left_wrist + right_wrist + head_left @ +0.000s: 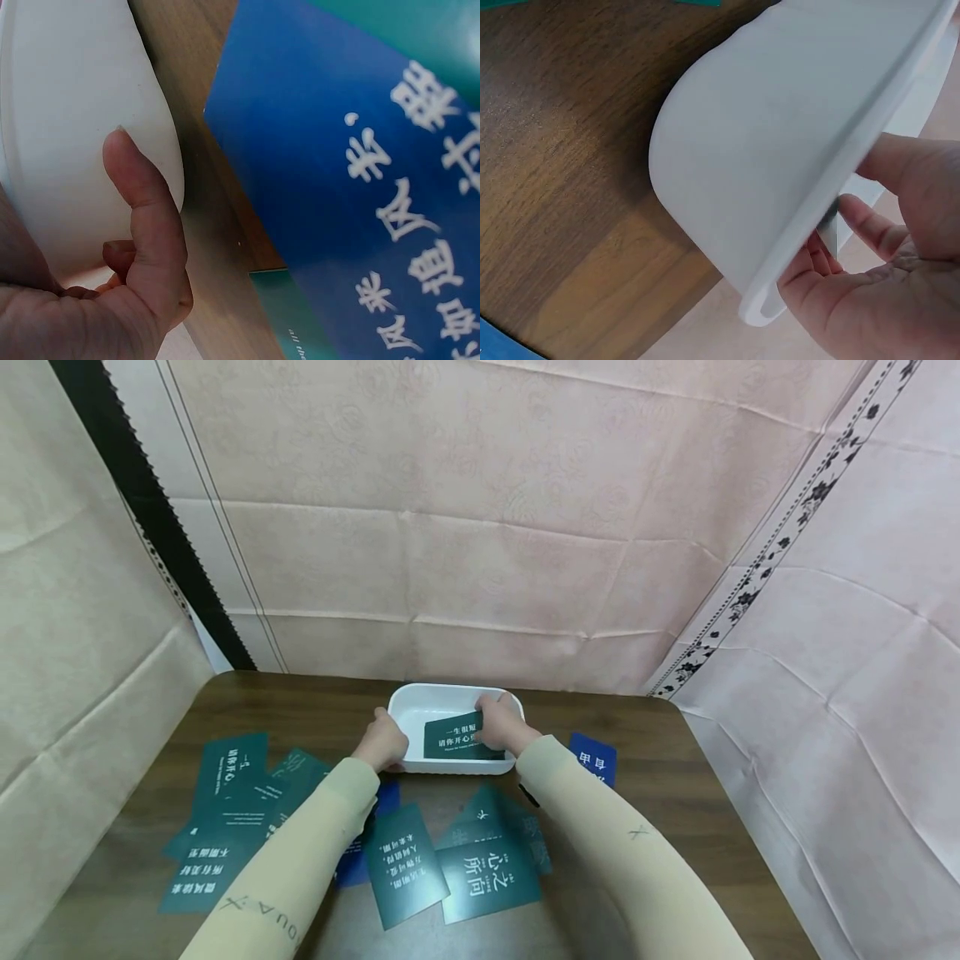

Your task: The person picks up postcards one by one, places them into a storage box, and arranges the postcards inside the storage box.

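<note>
Flanked left by green cards (240, 810), gripping a white tray (408, 714) near the far edge of the tabletop (660, 777) with left hand (381, 743). Crowded in front by loose cards (408, 864), pinching a dark card (446, 737) inside with right hand (502, 724), beside a blue card (596, 758) and open tabletop.

A shallow white tray (417, 712) with rounded corners sits open side up at twelve o'clock, a left hand (382, 741) gripping its nine-o'clock end. Inside, toward six o'clock, a dark green card (448, 740) shows its white-lettered face, its three-o'clock end pinched in the right hand (501, 725).
</note>
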`<state>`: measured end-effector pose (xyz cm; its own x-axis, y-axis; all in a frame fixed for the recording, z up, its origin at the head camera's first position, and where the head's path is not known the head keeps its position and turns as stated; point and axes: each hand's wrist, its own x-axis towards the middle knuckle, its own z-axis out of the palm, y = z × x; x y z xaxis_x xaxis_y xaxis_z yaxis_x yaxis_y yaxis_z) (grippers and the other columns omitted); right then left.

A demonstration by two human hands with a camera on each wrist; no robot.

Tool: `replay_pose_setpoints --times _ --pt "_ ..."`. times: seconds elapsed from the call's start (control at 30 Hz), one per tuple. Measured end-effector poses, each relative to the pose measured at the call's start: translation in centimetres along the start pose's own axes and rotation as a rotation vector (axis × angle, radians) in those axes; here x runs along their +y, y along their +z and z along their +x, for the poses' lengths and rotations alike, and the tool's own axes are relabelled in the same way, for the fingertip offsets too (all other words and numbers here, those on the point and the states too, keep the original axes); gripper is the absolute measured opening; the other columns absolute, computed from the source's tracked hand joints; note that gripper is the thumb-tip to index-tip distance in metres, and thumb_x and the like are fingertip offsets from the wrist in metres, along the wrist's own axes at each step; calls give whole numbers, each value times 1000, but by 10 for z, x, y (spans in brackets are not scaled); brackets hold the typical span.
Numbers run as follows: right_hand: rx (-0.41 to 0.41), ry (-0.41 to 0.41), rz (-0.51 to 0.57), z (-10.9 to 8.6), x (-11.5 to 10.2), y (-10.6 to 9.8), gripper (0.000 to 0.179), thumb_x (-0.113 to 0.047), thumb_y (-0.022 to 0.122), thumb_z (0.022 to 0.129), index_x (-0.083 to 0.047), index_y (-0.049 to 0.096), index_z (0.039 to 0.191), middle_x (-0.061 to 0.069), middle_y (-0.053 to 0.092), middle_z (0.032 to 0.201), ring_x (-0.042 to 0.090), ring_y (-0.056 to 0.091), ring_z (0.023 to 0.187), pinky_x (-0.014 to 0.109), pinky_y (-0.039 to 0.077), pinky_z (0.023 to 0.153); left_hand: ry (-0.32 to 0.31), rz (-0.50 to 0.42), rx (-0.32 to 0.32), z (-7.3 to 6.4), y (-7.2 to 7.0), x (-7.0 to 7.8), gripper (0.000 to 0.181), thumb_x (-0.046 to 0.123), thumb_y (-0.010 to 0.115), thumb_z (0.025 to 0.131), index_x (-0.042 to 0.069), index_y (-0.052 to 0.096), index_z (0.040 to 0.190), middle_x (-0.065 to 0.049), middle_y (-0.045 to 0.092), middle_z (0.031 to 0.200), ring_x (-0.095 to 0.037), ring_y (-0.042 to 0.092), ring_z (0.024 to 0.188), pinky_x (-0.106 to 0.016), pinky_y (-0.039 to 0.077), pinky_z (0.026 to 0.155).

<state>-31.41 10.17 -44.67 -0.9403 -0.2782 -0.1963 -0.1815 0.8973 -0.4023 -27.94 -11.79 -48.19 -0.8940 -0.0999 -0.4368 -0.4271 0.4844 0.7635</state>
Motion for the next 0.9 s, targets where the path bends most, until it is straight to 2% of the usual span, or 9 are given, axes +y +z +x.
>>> replay_pose_setpoints --times 0.27,0.47,0.57,0.7,0.8,0.9 --pt "11 10 6 2 -2 7 68 -25 79 81 -6 46 137 19 38 134 30 36 117 42 42 98 5 1 7 0 0 0 81 -1 52 92 4 -6 149 -27 37 123 -38 56 92 -37 58 58" --pt "7 16 -82 3 -5 14 70 -29 81 80 -5 46 135 19 47 129 33 38 122 42 40 103 5 1 18 3 1 0 81 -2 51 92 3 -6 149 -28 37 121 -38 56 92 -37 58 56" --pt "-1 31 -112 2 -6 16 73 -30 81 79 -3 45 136 20 47 132 34 42 121 43 41 102 6 -1 19 3 2 -1 80 -1 51 92 3 -6 149 -28 37 121 -38 56 91 -37 58 56" --pt "-12 66 -129 -1 -7 17 78 -31 82 78 -2 42 139 24 40 137 33 49 111 43 44 98 14 -3 18 3 3 -1 79 -1 50 92 3 -5 148 -27 37 122 -38 56 92 -36 58 55" --pt "-14 82 -134 -2 -8 18 81 -30 82 78 -2 40 141 24 37 141 33 49 113 45 42 102 16 -3 20 2 3 -1 78 -1 51 92 3 -4 148 -28 37 123 -38 56 93 -36 58 55" --pt "-18 81 -147 -2 -8 17 78 -30 82 78 0 43 138 22 41 138 34 47 115 46 39 105 12 2 22 2 3 -1 78 -1 51 92 3 -4 148 -28 36 123 -38 55 94 -36 58 56"
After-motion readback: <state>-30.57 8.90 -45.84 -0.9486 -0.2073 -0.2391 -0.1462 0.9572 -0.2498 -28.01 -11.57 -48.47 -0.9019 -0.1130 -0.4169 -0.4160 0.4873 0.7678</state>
